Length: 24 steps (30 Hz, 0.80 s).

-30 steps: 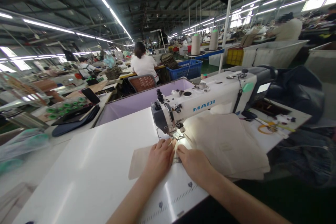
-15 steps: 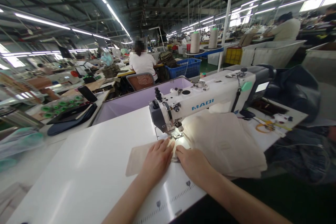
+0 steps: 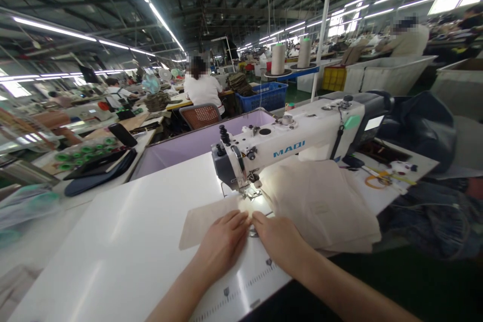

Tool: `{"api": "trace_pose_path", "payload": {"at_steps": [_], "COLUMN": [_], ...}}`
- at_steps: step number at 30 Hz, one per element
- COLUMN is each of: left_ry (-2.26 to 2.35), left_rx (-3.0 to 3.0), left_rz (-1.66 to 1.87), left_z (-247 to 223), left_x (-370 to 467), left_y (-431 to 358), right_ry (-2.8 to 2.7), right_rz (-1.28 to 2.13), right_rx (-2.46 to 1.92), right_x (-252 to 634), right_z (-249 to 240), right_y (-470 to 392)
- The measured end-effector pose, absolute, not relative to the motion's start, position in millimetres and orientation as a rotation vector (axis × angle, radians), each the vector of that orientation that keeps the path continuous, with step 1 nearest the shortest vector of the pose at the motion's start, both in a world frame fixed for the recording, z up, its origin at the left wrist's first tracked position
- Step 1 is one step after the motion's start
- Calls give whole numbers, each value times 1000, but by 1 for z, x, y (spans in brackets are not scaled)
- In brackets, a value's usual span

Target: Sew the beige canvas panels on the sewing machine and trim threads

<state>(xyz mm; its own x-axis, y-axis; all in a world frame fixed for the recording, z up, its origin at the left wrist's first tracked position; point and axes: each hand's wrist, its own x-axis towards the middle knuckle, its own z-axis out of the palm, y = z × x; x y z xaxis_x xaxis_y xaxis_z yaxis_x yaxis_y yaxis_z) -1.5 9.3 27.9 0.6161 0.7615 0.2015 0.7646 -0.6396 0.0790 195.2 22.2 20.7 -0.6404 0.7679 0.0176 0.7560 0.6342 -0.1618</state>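
A white sewing machine stands on the white table, its lamp lighting the needle area. A flat beige fabric piece extends leftward from beneath the presser foot. My left hand is closed on the near edge of this fabric, fingers together and tips just in front of the foot. Beside it, my right hand pinches the same edge between thumb and bent fingers. The two sets of fingertips nearly meet, hiding the edge they hold. Right of the needle lies a larger folded heap of beige fabric.
Yellow-handled scissors lie on the table's right end. Behind the machine is a lilac-lined bin. Thread cones stand beyond it. A co-worker in white sits ahead, near a blue basket.
My left hand has drawn back a little from the presser foot, its fingers now closer together. Both sets of fingertips have come nearer each other. The view has shifted slightly.
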Motion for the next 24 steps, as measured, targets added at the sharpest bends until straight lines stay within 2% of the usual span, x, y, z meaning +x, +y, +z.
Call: {"api": "trace_pose_path", "payload": {"at_steps": [15,24], "left_ry": [-1374,-1409], "left_rx": [-2765,-2691], "left_rz": [-394,-408], "left_z": [28,17], "left_x": [-14,-18], "left_y": [53,57], "right_ry": [-2637,-2650], "right_rz": [250,258], "right_rx": [-1352,-1432], "right_x": [180,178], "right_z": [36,23], "right_y": [53,31]}}
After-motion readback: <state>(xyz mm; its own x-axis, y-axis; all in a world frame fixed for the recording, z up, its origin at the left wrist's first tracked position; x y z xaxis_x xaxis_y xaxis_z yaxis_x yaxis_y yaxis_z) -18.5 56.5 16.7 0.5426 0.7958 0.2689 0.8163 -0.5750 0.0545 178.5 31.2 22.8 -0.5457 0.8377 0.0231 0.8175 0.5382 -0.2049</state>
